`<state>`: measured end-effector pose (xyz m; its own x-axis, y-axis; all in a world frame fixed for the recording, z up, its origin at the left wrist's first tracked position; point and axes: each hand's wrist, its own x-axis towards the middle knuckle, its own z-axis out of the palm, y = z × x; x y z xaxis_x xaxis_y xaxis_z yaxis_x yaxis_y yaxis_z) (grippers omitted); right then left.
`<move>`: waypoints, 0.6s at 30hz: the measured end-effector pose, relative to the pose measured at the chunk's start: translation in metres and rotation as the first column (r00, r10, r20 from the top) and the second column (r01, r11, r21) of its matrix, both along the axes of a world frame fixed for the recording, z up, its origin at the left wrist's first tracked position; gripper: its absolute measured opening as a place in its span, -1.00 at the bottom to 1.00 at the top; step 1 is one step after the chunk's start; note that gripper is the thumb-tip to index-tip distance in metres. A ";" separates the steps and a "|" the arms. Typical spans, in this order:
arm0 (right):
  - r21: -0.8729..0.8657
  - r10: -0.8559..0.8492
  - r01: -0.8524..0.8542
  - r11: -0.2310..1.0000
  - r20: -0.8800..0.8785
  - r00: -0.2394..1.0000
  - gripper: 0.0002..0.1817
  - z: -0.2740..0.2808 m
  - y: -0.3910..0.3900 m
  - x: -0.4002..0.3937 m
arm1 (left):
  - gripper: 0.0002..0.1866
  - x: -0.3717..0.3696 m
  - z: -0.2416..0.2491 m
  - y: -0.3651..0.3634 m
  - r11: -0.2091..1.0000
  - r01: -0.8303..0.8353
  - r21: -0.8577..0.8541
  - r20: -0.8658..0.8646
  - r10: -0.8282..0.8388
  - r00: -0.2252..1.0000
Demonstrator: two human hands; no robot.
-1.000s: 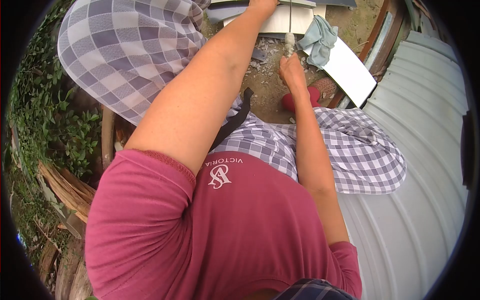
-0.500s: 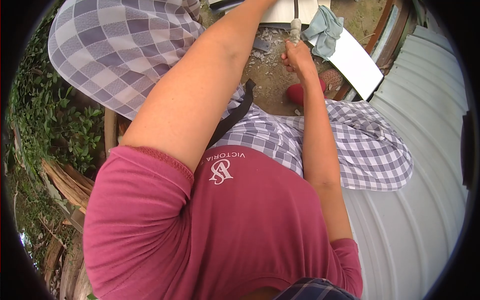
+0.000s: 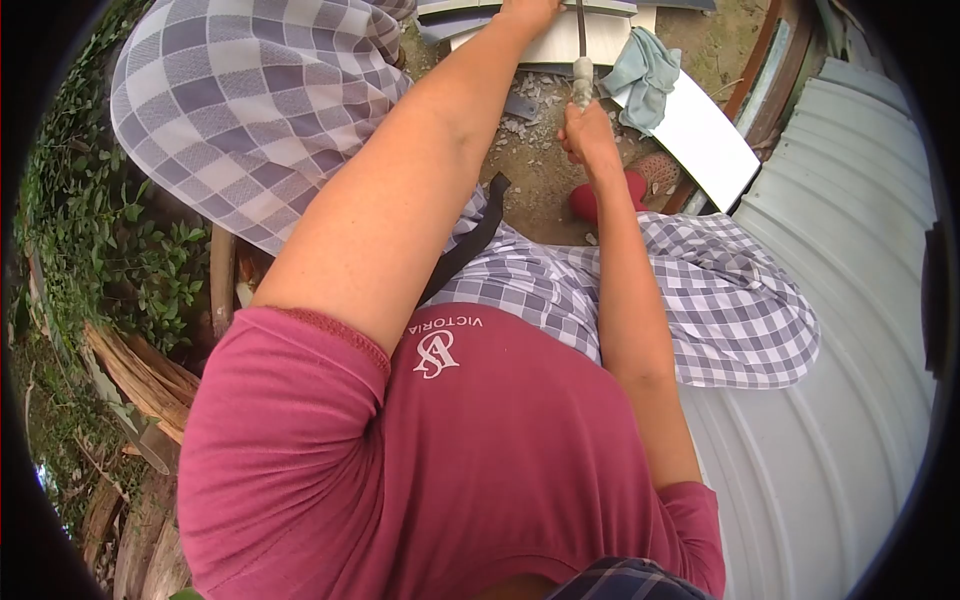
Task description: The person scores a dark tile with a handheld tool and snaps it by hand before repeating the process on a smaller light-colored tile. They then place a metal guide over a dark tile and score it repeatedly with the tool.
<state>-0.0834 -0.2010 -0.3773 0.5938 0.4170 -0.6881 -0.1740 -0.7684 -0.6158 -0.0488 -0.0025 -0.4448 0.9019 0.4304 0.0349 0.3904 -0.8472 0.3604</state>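
My right hand (image 3: 589,136) is wrapped round the pale, taped-looking handle of a hand tool (image 3: 582,80). A thin dark shaft or blade runs from the handle up past the top edge, so its far end is hidden. At the top edge, my left hand (image 3: 532,14) rests at a white panel (image 3: 555,43); its fingers are cut off by the frame. Just right of the tool, a crumpled pale blue-green cloth (image 3: 645,82) lies over a long white board (image 3: 705,140).
Grey-white chips (image 3: 535,110) litter the dirt ground below the panel. A red shoe (image 3: 600,197) is beside my right forearm. Ribbed metal sheeting (image 3: 830,300) spans the right side. Split logs (image 3: 145,385) and leafy plants (image 3: 120,240) are at left.
The view has shifted slightly, showing more of my left hand and the panel at the top. My right hand and the tool have come a little closer to my body.
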 end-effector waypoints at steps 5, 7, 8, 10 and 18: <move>-0.051 0.036 -0.034 0.998 0.052 0.998 -0.70 -0.006 0.011 0.017 | -0.67 -0.001 0.004 -0.005 0.997 -0.020 -0.076 -0.016 0.019 1.000; -0.074 0.040 -0.036 0.997 0.049 0.998 -0.68 -0.011 0.015 0.032 | -0.67 0.001 -0.003 -0.007 0.998 -0.033 -0.059 0.005 0.034 0.999; -0.049 0.043 -0.039 0.998 0.080 0.996 -0.74 -0.017 0.013 0.035 | -0.67 0.003 -0.007 -0.004 0.998 -0.051 -0.043 0.019 0.052 0.998; -0.041 0.053 -0.046 0.998 0.188 0.981 -0.81 -0.020 0.006 0.030 | -0.67 0.003 -0.006 -0.002 0.999 -0.033 -0.033 0.015 0.034 0.999; -0.137 0.118 -0.097 0.986 0.160 0.980 -0.60 -0.018 0.005 0.044 | -0.66 0.003 0.001 -0.005 0.999 -0.022 -0.038 -0.043 0.020 0.999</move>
<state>-0.0397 -0.1964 -0.3953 0.6612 0.3999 -0.6347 0.0110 -0.8512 -0.5248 -0.0457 -0.0077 -0.4436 0.8931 0.4494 -0.0202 0.4233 -0.8245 0.3755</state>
